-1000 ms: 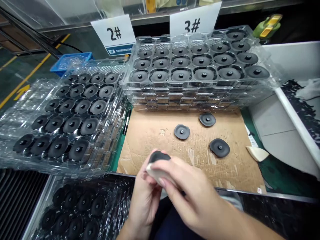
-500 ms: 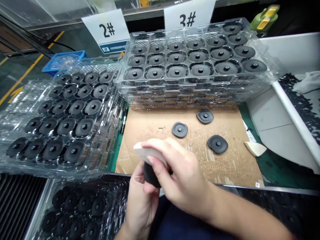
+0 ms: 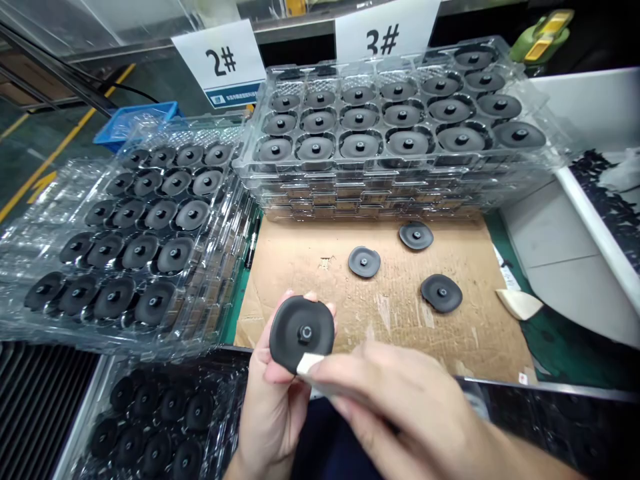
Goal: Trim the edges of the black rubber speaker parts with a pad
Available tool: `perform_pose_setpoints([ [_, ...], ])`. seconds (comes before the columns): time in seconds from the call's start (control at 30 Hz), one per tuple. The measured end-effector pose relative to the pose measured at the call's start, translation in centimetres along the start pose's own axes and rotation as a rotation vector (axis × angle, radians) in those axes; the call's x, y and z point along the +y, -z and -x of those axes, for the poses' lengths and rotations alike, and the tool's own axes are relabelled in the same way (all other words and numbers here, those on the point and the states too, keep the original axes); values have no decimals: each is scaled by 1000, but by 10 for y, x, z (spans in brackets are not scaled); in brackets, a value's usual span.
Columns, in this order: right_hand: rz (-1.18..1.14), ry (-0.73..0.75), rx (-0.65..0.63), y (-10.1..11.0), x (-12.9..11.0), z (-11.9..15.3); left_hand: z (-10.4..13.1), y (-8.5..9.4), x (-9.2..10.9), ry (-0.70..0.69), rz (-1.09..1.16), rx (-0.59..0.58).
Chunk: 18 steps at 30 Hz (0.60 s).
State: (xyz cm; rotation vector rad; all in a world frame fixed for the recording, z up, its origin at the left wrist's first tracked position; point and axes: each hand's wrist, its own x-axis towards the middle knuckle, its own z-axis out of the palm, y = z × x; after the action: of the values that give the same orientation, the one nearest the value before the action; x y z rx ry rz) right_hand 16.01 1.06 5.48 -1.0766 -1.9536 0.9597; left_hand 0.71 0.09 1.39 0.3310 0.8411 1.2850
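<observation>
My left hand (image 3: 273, 407) holds a black disc-shaped part (image 3: 293, 330) from below, its face with the small central stub turned up toward me. In my right hand (image 3: 400, 393), pinched between thumb and fingers, is a flat pale strip (image 3: 310, 363); its whitish tip touches the near edge of the disc. The rest of the strip is mostly covered by my fingers. Beyond my hands, three similar black discs lie apart on the cardboard sheet (image 3: 300, 267): a left one (image 3: 365, 262), a far one (image 3: 416, 235) and a right one (image 3: 441, 293).
Clear plastic trays of black discs are stacked at the left (image 3: 200, 287) and at the back (image 3: 360, 180). Another filled tray (image 3: 150, 427) sits lower left. An off-white curved piece (image 3: 520, 304) lies right of the cardboard, beside a white bin (image 3: 565, 180). A blue basket (image 3: 133, 123) stands far left.
The disc has turned from nearly edge-on to face up in my left hand. My right hand has moved down and to the right with the strip, uncovering the disc.
</observation>
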Motion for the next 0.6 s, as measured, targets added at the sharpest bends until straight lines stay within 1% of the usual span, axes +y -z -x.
perform_pose_setpoints([
  [0.03,-33,-37,-31,0,1,-2,0,1,0,-8,-3,10],
  [0.07,-41,-83,-34,0,2,-3,0,2,1,-22,-5,22],
  [0.13,-8,-124,38,0,5,-3,1,4,0,-39,-5,46],
  [0.17,11,-113,65,-1,6,-3,0,4,0,-26,-6,56],
  [0.2,9,-78,66,-1,6,-3,0,5,-1,-3,-7,62],
  [0.27,-43,-26,-2,-1,7,-3,0,4,-2,22,-12,63],
  [0.33,-73,-86,-44,-1,9,-3,-1,3,-2,-8,-16,63],
  [0.4,-37,-142,5,-1,9,-4,-1,3,-2,-42,-14,59],
  [0.43,-18,-130,34,-1,8,-4,-1,4,-1,-39,-13,57],
  [0.47,-18,-87,40,-1,7,-4,-1,4,-2,-21,-10,58],
  [0.53,-67,-3,-36,-2,9,-7,-2,5,-2,7,-5,59],
  [0.57,-86,-4,-69,-2,13,-8,-3,6,-3,-1,2,66],
  [0.6,-83,-44,-70,-2,20,-11,-4,7,-4,-12,15,77],
])
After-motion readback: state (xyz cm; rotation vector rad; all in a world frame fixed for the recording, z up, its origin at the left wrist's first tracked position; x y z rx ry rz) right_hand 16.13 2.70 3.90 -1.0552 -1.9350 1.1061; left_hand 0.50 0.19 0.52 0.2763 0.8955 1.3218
